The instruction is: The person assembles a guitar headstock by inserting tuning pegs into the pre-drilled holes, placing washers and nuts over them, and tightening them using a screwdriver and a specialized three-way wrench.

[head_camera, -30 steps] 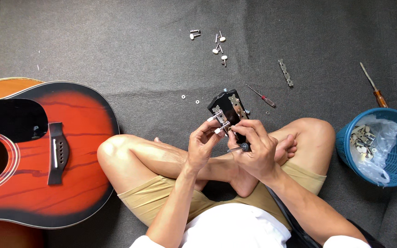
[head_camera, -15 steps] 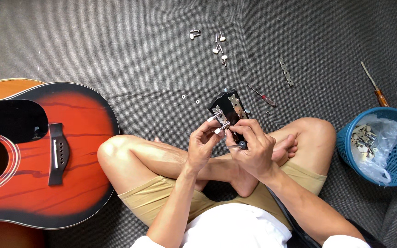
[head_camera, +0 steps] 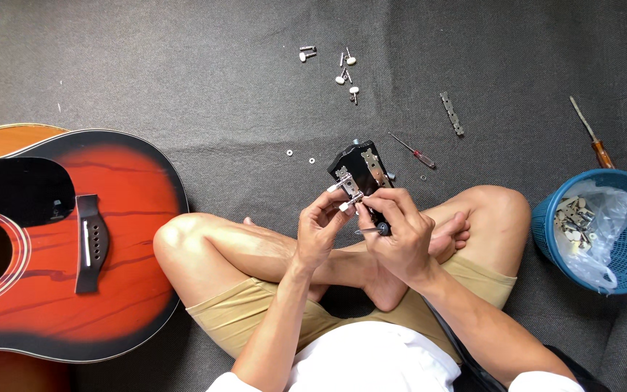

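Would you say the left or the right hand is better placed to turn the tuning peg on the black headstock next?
Probably the left: the left hand already pinches the tuning peg on the black headstock, while the right hand grips the headstock lower down and steadies it.

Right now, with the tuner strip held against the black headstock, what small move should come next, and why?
Probably seat the tool tip on the strip and turn. The left hand pinches the tuner strip against the headstock, and the right hand grips a small tool just below it. The screw itself is too small to see.
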